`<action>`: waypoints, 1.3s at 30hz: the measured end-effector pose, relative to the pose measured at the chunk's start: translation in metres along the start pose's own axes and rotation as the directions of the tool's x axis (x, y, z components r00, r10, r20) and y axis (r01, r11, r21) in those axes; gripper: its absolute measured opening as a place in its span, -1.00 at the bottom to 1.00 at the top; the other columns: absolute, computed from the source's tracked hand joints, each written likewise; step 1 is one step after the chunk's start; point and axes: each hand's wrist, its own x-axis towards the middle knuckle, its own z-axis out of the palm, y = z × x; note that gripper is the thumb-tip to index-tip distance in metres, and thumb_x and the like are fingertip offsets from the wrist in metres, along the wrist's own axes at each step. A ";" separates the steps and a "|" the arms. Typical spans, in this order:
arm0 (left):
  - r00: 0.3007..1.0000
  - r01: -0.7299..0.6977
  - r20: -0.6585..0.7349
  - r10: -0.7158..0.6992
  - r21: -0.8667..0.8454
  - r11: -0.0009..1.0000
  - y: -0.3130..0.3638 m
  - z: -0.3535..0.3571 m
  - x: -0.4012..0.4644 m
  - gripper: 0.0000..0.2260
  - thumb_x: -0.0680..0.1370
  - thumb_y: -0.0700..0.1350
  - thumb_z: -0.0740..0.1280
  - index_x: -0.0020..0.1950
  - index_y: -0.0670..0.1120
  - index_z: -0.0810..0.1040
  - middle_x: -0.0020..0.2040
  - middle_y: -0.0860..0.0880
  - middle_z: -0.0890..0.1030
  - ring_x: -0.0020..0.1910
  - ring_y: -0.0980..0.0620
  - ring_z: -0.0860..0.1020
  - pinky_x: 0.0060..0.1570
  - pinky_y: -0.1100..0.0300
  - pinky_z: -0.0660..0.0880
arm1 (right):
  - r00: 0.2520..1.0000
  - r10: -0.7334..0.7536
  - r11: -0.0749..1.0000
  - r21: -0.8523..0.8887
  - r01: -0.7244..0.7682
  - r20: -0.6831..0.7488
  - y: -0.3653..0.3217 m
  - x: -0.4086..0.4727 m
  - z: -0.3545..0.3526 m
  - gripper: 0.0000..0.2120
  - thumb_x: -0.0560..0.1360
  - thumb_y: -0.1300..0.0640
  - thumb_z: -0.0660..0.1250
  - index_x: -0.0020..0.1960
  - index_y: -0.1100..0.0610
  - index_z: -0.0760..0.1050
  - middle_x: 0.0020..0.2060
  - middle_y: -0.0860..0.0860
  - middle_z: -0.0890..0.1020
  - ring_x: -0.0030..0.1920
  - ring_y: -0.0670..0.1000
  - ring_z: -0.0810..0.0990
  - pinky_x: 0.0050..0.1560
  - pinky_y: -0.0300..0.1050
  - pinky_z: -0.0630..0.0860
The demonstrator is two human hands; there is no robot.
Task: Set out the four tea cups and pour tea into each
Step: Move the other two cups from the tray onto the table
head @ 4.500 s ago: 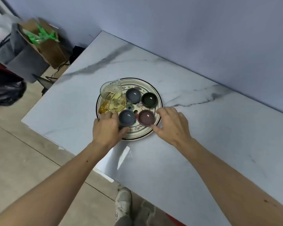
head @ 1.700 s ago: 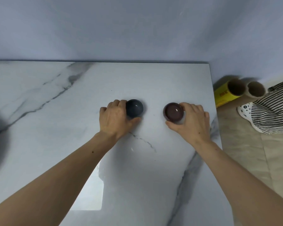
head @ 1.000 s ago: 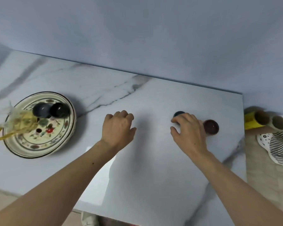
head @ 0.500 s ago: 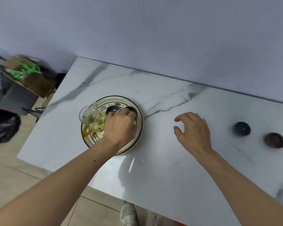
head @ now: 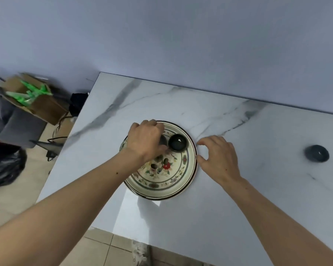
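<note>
Left grip [head: 145, 140] closing over grey cup [head: 163, 140] on plate [head: 188, 175], near table's left edge. Right grip [head: 217, 157] hovering open beside plate rim; green cup [head: 177, 143] lying just left of it, nearer right.

Both my bare arms reach forward, hands low at the plate [head: 161, 186].

My left hand [head: 145, 140] is over the plate's far-left part, palm down, fingers curled downward, with something dark partly hidden under them; I cannot tell whether they grip it. My right hand [head: 218, 157] sits just beside the plate's right rim, palm down, thumb and forefinger apart in a loose open curl, holding nothing. Both forearms are bare.
</note>
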 end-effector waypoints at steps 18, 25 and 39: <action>0.776 -0.383 0.375 0.508 -0.359 0.851 -0.090 0.038 0.114 -0.32 0.21 -0.01 0.61 0.30 0.12 0.50 0.11 0.21 0.62 0.03 0.18 0.49 0.09 0.19 0.36 | 0.998 -0.020 0.999 0.046 0.018 0.058 -0.004 0.037 0.075 -0.23 0.09 -0.25 0.50 0.24 -0.05 0.41 0.16 -0.11 0.52 0.19 -0.01 0.41 0.13 -0.10 0.25; 0.723 -0.580 0.306 0.619 -0.218 0.785 -0.095 0.050 0.111 -0.33 0.27 0.07 0.56 0.35 0.20 0.43 0.23 0.24 0.57 0.14 0.08 0.45 0.20 0.00 0.27 | 1.000 -0.007 1.000 0.023 0.006 0.012 -0.007 0.038 0.083 -0.25 0.12 -0.25 0.50 0.24 -0.02 0.43 0.11 -0.09 0.52 0.16 -0.01 0.39 0.12 -0.11 0.26; 0.508 -0.814 0.450 0.734 -0.027 0.580 -0.066 0.040 0.123 -0.34 0.26 0.10 0.56 0.30 0.27 0.38 0.36 0.15 0.44 0.43 0.07 0.31 0.18 -0.06 0.28 | 0.999 0.030 0.999 0.024 -0.030 -0.023 -0.008 0.036 0.088 -0.36 0.14 -0.18 0.50 0.14 0.03 0.47 0.03 -0.04 0.51 0.09 0.02 0.41 0.08 -0.07 0.34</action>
